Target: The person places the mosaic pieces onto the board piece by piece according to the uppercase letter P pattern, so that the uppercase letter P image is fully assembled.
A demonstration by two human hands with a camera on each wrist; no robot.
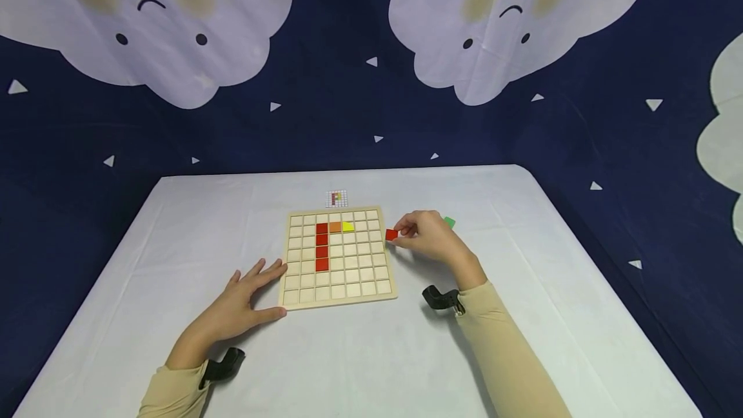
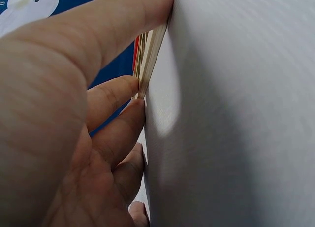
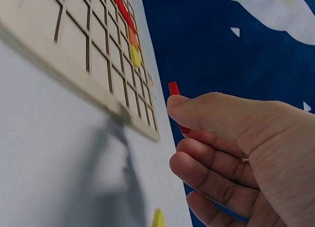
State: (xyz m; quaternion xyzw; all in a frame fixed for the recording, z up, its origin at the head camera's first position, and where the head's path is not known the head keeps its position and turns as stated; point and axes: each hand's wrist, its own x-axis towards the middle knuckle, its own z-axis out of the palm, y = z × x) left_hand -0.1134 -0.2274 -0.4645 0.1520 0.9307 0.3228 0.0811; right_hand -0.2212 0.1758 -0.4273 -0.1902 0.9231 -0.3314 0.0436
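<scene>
A wooden grid board (image 1: 338, 303) lies on the white table. Several red tiles (image 1: 322, 247) fill a column of its cells. An orange tile (image 1: 335, 227) and a yellow tile (image 1: 347, 227) sit in the row at that column's top, to the right. My right hand (image 1: 429, 235) pinches a loose red tile (image 3: 173, 89) between thumb and fingers, just off the board's right edge. At the board's left edge, my left hand (image 1: 238, 307) touches the side with its fingers spread and thumb near the lower corner.
Behind the board lies a small pattern card (image 1: 336, 199). A green tile (image 1: 449, 221) shows partly behind my right hand. In the right wrist view, a yellow piece (image 3: 158, 219) stands out at the bottom. A dark blue cloud-print cloth (image 1: 348, 128) hangs behind the table.
</scene>
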